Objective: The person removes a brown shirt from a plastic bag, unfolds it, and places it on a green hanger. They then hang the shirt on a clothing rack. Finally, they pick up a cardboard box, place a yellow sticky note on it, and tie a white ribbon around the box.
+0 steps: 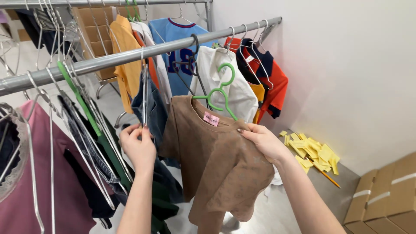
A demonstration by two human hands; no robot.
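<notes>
Brown shirt sits on its green hanger, not yet on the rail; our right hand grips its shoulder, our left hand pinches a metal hanger.

A brown short-sleeved T-shirt is hanging in the middle of the frame on a green plastic hanger, its hook curling upward just below the rail. A small pink label is showing inside its collar. The cloth is draping down and rightward in soft folds. Left of it, a thin metal hanger is hanging upright.
</notes>
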